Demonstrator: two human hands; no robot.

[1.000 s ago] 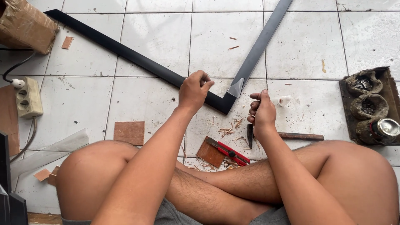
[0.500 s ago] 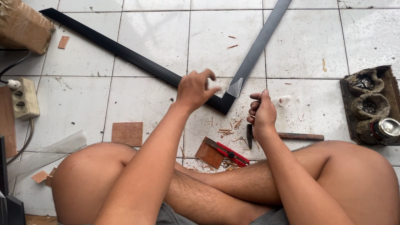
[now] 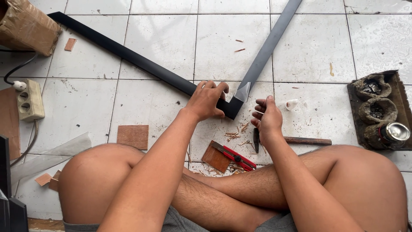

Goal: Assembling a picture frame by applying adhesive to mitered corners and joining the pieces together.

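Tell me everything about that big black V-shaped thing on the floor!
The black frame corner is made of two long flat strips that meet in a point, like a picture frame's corner. One strip looks matte black, the other looks greyer and shiny near the joint. It lies flat on the white tiled floor, both strips running off toward the top. The left hand presses on it by the joint. The right hand is close but not touching.

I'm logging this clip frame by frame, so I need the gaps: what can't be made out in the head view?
- Dark tool in the right hand: the fist hides all but its tip.
- Corner joint of the black L-shaped frame: the left hand covers part of it.
- Grey frame strip: cut off by the top edge.
- Red utility knife: blade too small to tell.
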